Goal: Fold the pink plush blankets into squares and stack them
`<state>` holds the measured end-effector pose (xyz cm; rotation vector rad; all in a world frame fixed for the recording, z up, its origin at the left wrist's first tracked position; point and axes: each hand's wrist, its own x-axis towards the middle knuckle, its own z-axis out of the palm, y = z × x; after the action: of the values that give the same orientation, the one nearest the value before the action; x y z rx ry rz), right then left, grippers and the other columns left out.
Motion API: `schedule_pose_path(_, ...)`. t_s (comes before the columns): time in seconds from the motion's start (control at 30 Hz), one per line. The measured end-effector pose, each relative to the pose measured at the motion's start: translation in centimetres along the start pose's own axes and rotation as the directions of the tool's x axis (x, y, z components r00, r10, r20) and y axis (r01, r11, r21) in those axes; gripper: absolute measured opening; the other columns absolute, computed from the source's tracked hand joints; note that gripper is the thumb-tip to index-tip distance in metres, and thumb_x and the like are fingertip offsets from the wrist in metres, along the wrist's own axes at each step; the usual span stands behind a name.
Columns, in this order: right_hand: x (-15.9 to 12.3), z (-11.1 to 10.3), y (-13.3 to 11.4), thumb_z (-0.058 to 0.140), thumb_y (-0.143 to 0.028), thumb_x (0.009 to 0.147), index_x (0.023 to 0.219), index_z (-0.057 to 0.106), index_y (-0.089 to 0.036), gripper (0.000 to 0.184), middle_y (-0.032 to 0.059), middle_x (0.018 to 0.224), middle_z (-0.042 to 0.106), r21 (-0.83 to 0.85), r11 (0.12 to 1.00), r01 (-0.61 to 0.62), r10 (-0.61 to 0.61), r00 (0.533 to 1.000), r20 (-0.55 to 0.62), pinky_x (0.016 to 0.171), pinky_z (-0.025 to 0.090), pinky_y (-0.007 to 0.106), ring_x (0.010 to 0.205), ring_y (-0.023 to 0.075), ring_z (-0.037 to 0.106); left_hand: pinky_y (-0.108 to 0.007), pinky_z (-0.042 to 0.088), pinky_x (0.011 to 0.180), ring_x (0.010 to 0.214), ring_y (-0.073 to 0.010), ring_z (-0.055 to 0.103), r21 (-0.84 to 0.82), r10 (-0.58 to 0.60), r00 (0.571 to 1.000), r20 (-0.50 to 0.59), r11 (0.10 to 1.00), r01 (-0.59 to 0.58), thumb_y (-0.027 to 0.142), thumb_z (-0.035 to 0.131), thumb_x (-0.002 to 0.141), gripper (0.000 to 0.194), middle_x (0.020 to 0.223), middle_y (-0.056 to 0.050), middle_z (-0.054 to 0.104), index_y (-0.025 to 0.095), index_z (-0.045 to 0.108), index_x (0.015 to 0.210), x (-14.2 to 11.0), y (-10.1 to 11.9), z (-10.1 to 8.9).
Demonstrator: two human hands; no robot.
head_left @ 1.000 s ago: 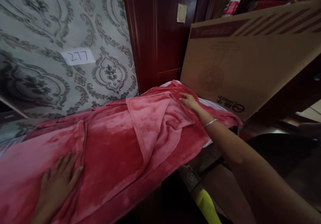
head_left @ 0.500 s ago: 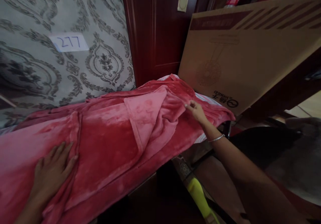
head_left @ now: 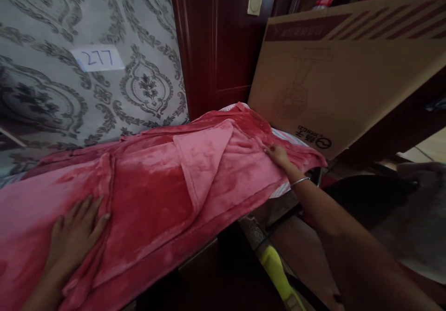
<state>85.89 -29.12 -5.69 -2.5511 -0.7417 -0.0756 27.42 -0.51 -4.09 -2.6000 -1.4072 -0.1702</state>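
Observation:
A red fleece blanket (head_left: 156, 195) lies spread over a narrow surface, with a paler folded flap (head_left: 204, 155) near its middle. My left hand (head_left: 75, 234) rests flat on the blanket at the lower left, fingers spread. My right hand (head_left: 278, 155) reaches across to the blanket's far right end, near the cardboard box. It lies low on the cloth with a silver bangle (head_left: 300, 181) on the wrist. Its fingertips press into the fabric; whether they pinch it does not show.
A large cardboard box (head_left: 341, 69) leans at the right behind the blanket. A dark red wooden door (head_left: 223, 41) stands behind, with patterned wallpaper (head_left: 104, 83) and a paper label "277" (head_left: 97, 58) at the left. A yellow object (head_left: 275, 267) lies below the edge.
My right hand has slid the blanket's right end outward and down, smoothing the bunched folds there. My left hand has stayed pressed flat on the cloth.

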Motion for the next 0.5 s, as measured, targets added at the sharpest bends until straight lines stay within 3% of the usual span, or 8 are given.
schedule_pose_path(0.13, -0.3, 0.3, 1.5, 0.062, -0.039, 0.091, 0.085, 0.072, -0.014, 0.028, 0.0062, 0.078, 0.072, 0.088, 0.996, -0.013, 0.008, 0.998, 0.058, 0.056, 0.039, 0.024, 0.066, 0.0167, 0.06, -0.06, 0.027, 0.12, 0.154, -0.036, 0.031, -0.015, 0.016, 1.0, -0.002, 1.0, -0.016, 0.043, 0.01, 0.101, 0.075, 0.162, -0.024, 0.04, 0.0, 0.042, 0.154, -0.2, 0.1, -0.3)
schedule_pose_path(0.23, -0.6, -0.5, 2.4, 0.069, -0.036, 0.086, 0.081, 0.07, -0.015, 0.022, 0.0057, 0.08, 0.073, 0.099, 0.995, 0.014, -0.026, 0.992, 0.123, 0.058, 0.04, 0.025, 0.066, 0.0164, 0.059, -0.061, 0.028, 0.119, 0.154, -0.0351, 0.031, -0.04, 0.018, 1.0, -0.016, 0.999, -0.018, 0.041, 0.018, 0.1, 0.07, 0.162, -0.022, 0.042, 0.005, 0.043, 0.154, -0.2, -0.2, 0.0)
schedule_pose_path(0.37, -1.4, -1.2, 2.8, 0.065, -0.028, 0.09, 0.09, 0.073, -0.014, 0.016, 0.01, 0.09, 0.076, -0.013, 0.997, 0.079, -0.077, 0.993, 0.087, 0.065, 0.042, 0.025, 0.076, 0.0195, 0.064, -0.062, 0.028, 0.119, 0.154, -0.0358, 0.03, -0.074, 0.013, 1.0, -0.029, 0.997, -0.015, 0.043, 0.017, 0.1, 0.071, 0.162, -0.022, 0.041, 0.005, 0.043, 0.154, -0.2, -0.3, 0.2)
schedule_pose_path(0.5, -2.1, -1.2, 2.1, 0.06, -0.027, 0.094, 0.097, 0.075, -0.012, 0.022, 0.0159, 0.1, 0.077, -0.216, 0.974, 0.071, -0.046, 0.992, 0.115, 0.071, 0.044, 0.028, 0.086, 0.0241, 0.068, -0.061, 0.026, 0.12, 0.155, -0.0356, 0.029, -0.052, 0.01, 1.0, 0.003, 0.999, -0.01, 0.042, 0.016, 0.1, 0.073, 0.164, -0.023, 0.038, 0.003, 0.043, 0.154, -0.2, -0.1, -0.1)
